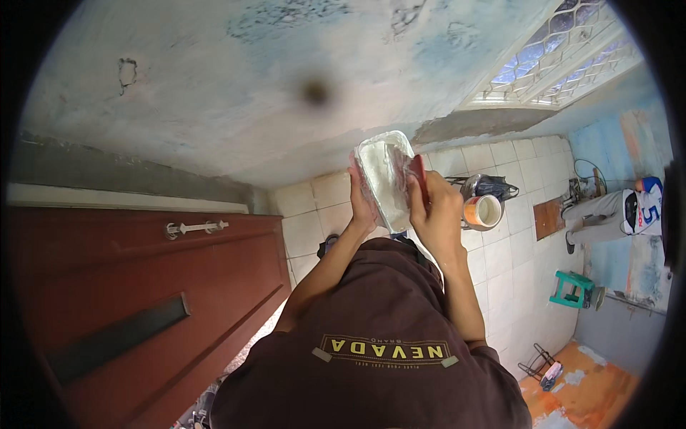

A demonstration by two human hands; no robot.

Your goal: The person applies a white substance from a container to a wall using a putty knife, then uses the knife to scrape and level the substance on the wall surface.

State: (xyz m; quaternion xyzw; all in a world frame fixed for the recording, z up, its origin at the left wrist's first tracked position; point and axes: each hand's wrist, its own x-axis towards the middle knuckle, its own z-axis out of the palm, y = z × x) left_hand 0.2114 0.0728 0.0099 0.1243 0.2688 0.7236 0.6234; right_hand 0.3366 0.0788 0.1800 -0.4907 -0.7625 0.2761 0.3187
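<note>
In the middle of the view I grip a white oblong tray (379, 150) of pale paste by its left side with my left hand (361, 196). My right hand (436, 214) is closed on a red-handled scraper (418, 169), its paste-smeared blade over the paste at the tray's right side. To the right of my hands, an open round tub (481, 212) with an orange label and pale contents stands beside a dark bag (500, 186).
A patchy wall (250, 93) with a barred window (547, 57) lies ahead; a red door (128, 279) at left. On the tiled floor (522, 272) are a green stool (568, 286) and a small rack (539, 365). Another person (625, 213) is at the far right.
</note>
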